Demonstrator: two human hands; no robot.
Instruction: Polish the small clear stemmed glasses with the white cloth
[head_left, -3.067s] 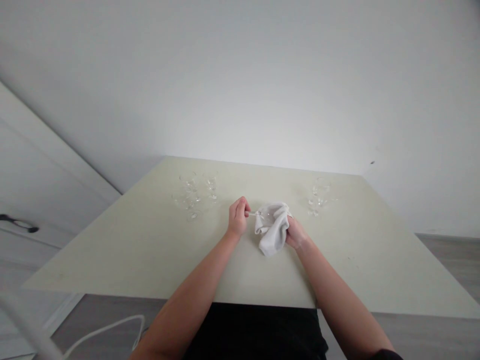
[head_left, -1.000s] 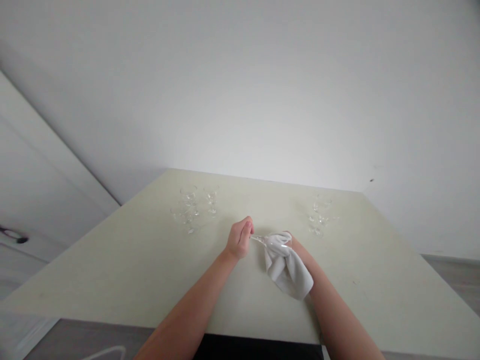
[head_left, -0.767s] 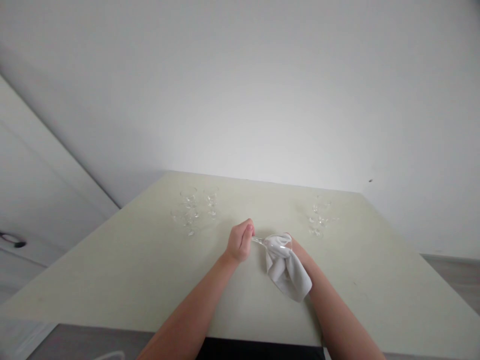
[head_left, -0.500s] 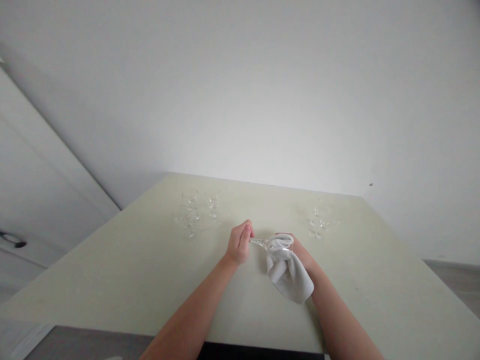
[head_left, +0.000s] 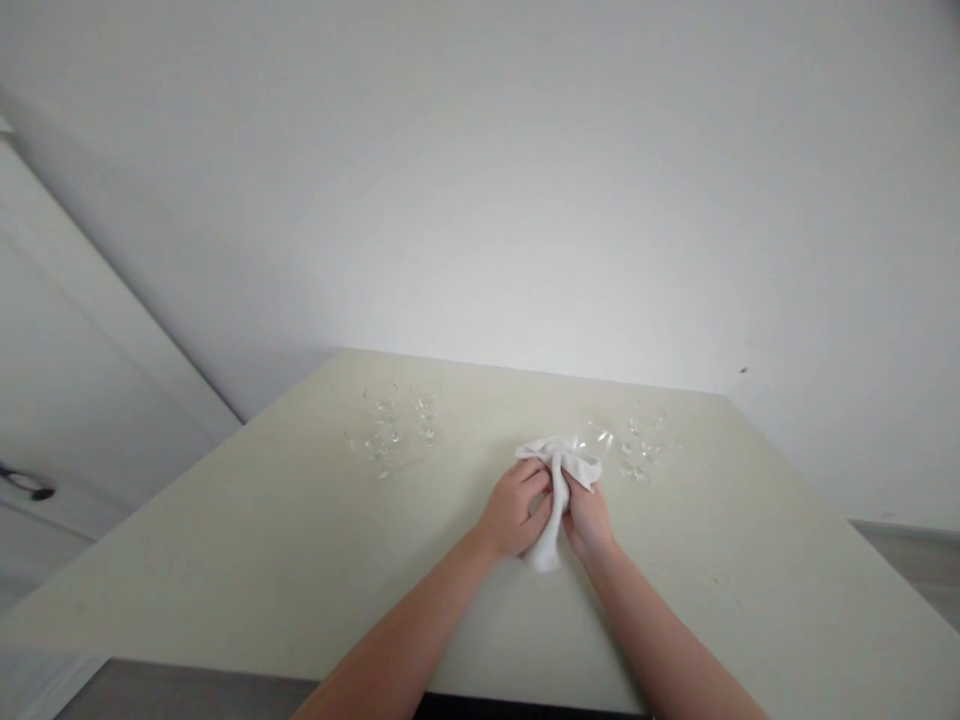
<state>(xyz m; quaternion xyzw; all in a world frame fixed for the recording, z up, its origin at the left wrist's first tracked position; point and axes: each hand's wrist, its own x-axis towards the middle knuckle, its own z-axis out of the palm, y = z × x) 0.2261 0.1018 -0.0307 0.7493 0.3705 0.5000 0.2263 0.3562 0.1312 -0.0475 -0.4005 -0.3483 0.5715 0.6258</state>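
Observation:
Over the middle of the table (head_left: 315, 560), a white cloth (head_left: 553, 500) is bunched between my two hands. My left hand (head_left: 516, 508) is closed on the cloth from the left, its fingers curled into the folds. From the other side, my right hand (head_left: 589, 515) grips the cloth, thumb against it. The clear bowl of a stemmed glass (head_left: 598, 438) sticks out beyond the cloth, tilted toward the upper right. Cloth and fingers hide its stem and foot, so which hand bears the glass is hard to see.
Several clear stemmed glasses (head_left: 382, 405) stand at the back left of the table. More glasses (head_left: 643, 425) stand at the back right, close to the held glass. A white wall (head_left: 525, 200) rises behind the table; a white cabinet door (head_left: 90, 350) is at the left.
The glass has turned: its stem was in my left hand, its bowl covered by cloth at my right. Now the bowl points away, bare, and my left hand has moved right onto the cloth.

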